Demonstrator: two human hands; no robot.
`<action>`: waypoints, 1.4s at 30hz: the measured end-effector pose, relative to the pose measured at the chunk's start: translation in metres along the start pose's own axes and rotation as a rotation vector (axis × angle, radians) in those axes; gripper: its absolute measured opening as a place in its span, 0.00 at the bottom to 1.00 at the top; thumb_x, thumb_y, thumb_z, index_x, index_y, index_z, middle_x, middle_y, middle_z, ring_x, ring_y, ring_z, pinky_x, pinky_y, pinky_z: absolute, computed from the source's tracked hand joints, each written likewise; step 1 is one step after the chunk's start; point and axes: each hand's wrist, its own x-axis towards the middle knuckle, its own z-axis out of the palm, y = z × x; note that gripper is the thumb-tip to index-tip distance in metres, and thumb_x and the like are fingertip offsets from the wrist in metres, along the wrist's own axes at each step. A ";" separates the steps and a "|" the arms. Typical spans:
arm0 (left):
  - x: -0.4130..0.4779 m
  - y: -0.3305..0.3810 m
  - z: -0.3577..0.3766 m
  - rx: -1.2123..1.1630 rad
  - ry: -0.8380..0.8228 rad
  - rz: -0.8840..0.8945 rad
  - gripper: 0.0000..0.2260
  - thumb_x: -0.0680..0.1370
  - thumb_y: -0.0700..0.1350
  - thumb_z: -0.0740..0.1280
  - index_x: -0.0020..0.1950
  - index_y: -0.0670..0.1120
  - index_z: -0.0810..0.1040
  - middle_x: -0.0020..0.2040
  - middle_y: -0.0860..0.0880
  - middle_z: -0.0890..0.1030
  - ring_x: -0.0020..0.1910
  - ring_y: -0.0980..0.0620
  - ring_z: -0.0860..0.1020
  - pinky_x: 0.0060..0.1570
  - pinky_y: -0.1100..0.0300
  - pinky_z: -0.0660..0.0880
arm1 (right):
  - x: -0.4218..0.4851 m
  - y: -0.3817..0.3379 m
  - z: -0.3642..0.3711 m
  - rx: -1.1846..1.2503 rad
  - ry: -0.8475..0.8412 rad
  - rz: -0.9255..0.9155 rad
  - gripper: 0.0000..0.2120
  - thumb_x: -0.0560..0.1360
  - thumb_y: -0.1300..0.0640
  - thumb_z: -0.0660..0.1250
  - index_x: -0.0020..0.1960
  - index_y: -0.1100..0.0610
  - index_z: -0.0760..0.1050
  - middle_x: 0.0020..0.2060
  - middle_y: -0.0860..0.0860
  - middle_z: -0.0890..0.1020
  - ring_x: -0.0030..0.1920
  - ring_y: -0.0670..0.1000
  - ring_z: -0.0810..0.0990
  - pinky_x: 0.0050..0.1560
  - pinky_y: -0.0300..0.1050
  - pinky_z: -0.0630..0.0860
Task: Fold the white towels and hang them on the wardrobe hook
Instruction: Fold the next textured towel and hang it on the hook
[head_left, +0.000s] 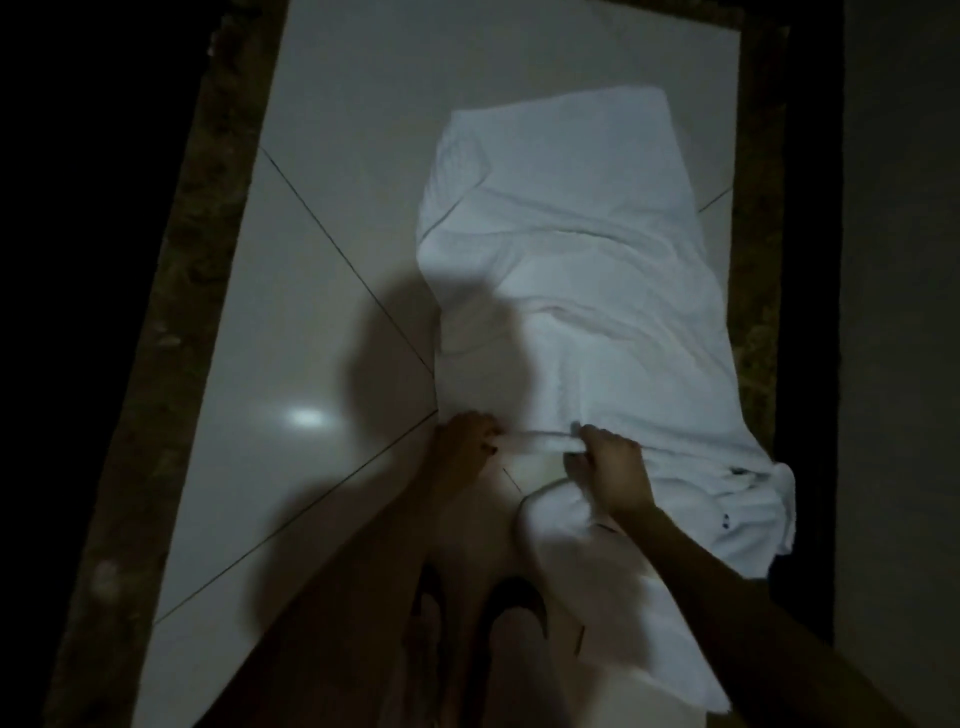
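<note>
A large white towel (571, 249) lies spread and wrinkled on the pale tiled floor (332, 249), stretching away from me to the upper right. Its near edge is bunched into a roll between my hands. My left hand (467, 441) pinches the near left corner of that edge. My right hand (610, 462) grips the same edge a little to the right, fingers curled round the cloth. More white towel cloth (753, 509) is heaped at the lower right, beside my right forearm. No wardrobe hook is in view.
The scene is dim. A dark speckled stone border (171, 312) frames the pale tiles on the left and right. My feet in dark-strapped sandals (514, 608) stand below my hands. A light glare (306, 417) shows on the tile to the left.
</note>
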 end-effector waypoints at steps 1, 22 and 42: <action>-0.007 0.009 -0.019 -0.115 0.025 -0.021 0.11 0.75 0.39 0.67 0.57 0.45 0.77 0.54 0.43 0.77 0.54 0.44 0.77 0.52 0.50 0.73 | -0.005 -0.008 -0.019 0.054 0.010 0.014 0.09 0.72 0.59 0.68 0.51 0.62 0.79 0.36 0.59 0.83 0.37 0.61 0.82 0.37 0.45 0.71; -0.352 0.312 -0.525 -0.229 0.719 0.184 0.07 0.74 0.34 0.65 0.48 0.42 0.79 0.47 0.45 0.80 0.47 0.53 0.76 0.49 0.65 0.71 | -0.183 -0.363 -0.590 0.628 0.075 -0.332 0.04 0.79 0.56 0.65 0.53 0.53 0.71 0.40 0.50 0.79 0.39 0.49 0.78 0.39 0.45 0.73; -0.630 0.491 -0.671 -0.321 1.174 0.316 0.10 0.71 0.36 0.73 0.47 0.49 0.79 0.43 0.51 0.82 0.43 0.52 0.80 0.45 0.57 0.76 | -0.319 -0.555 -0.832 0.708 -0.231 -0.973 0.06 0.78 0.66 0.64 0.49 0.58 0.78 0.46 0.50 0.80 0.47 0.44 0.78 0.48 0.38 0.74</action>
